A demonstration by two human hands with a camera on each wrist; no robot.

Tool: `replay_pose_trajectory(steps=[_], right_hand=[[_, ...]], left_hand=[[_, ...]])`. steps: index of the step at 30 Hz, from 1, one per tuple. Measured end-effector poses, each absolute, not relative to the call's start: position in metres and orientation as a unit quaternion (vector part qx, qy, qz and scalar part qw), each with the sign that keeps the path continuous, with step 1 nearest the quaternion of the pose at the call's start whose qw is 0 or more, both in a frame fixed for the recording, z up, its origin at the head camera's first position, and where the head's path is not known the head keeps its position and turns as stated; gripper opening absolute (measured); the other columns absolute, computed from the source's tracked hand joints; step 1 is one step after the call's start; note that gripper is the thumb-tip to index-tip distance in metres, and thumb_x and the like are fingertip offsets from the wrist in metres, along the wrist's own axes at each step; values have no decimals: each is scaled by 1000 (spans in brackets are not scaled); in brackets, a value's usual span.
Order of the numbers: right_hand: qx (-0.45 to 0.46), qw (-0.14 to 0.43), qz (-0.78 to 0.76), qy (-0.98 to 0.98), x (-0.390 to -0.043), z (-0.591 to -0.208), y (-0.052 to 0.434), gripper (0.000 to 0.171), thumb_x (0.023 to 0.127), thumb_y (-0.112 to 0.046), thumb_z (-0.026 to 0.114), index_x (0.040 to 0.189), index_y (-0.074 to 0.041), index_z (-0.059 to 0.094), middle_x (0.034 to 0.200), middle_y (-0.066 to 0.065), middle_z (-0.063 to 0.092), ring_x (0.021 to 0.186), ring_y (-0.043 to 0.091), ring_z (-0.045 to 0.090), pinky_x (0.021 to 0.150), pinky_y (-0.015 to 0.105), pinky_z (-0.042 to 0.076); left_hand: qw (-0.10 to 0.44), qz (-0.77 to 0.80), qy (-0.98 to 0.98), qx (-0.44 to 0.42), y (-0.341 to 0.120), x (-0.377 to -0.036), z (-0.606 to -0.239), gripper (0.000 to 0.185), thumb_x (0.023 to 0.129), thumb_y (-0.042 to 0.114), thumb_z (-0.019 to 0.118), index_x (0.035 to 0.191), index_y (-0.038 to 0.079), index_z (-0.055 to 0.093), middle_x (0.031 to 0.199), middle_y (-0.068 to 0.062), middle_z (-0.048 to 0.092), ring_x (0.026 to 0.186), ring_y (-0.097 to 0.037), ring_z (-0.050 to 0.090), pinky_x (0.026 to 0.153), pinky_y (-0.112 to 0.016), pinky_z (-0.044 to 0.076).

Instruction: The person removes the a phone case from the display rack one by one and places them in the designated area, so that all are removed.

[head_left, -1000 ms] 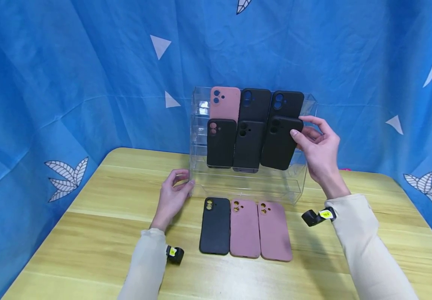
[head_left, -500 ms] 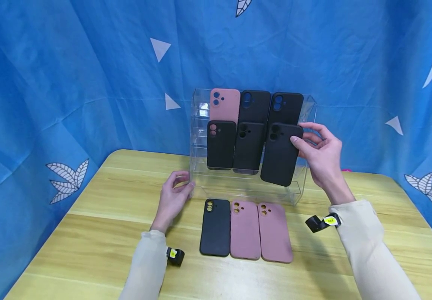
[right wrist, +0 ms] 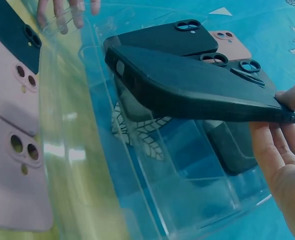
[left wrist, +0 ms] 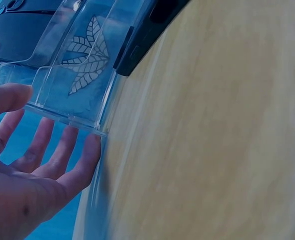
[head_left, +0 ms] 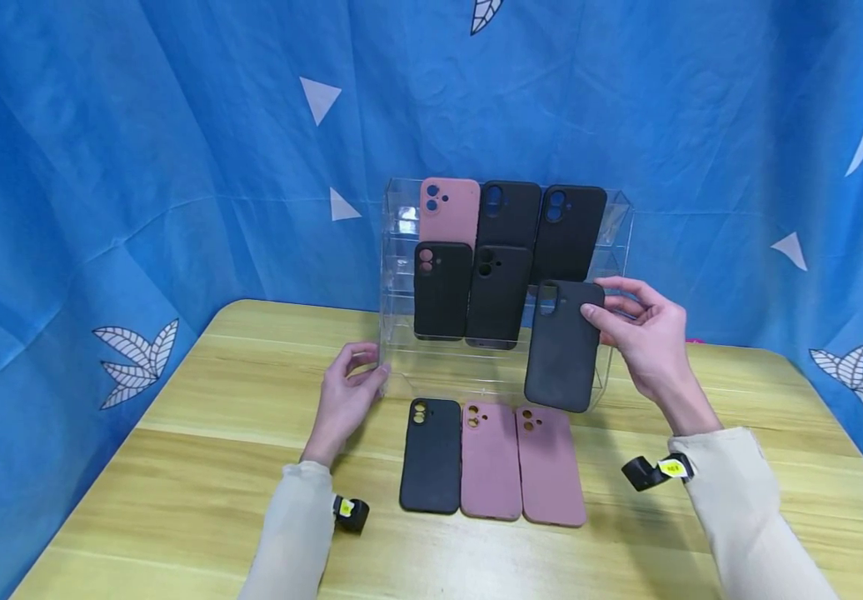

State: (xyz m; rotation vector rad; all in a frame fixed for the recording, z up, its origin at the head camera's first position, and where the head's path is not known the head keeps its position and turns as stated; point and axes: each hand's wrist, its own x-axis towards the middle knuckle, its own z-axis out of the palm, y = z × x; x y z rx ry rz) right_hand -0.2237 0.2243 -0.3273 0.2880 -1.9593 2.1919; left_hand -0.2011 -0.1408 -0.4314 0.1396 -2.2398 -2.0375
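Observation:
My right hand (head_left: 645,333) pinches a black phone case (head_left: 565,350) by its upper right edge, thumb on its back face. The case hangs tilted in front of the right end of a clear acrylic display rack (head_left: 506,371); in the right wrist view the case (right wrist: 187,90) spans over the rack. My left hand (head_left: 349,387) rests against the rack's left side with spread, relaxed fingers; in the left wrist view its fingertips (left wrist: 93,142) meet the clear side edge. Several cases stand in the rack: a pink case (head_left: 450,208) at upper left, and black ones, including one (head_left: 570,233) behind the held case.
A black case (head_left: 431,458) and two pink cases, the middle one (head_left: 491,458) and the right one (head_left: 551,467), lie in a row on the wooden table (head_left: 199,433) before the rack. A blue patterned curtain (head_left: 177,125) hangs behind the table.
My right hand has drawn the black case down and toward me, out of the rack's lower right place, so more of the black case behind shows. The left hand has stayed at the rack's side.

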Motion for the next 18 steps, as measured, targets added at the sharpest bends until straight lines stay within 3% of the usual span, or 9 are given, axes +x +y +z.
replay_pose_trajectory(steps=[18], right_hand=[[64,47,714,-695,-199,-352,239,39,86,1,79,122,-13,70,86,-7,73,79,6,77,64,25,63]], left_hand=[[51,-675,-735,43,-142,-200,-432,35,95,10,69,129,11,60,134,-16,60,118,-35,67,85,-39,62]])
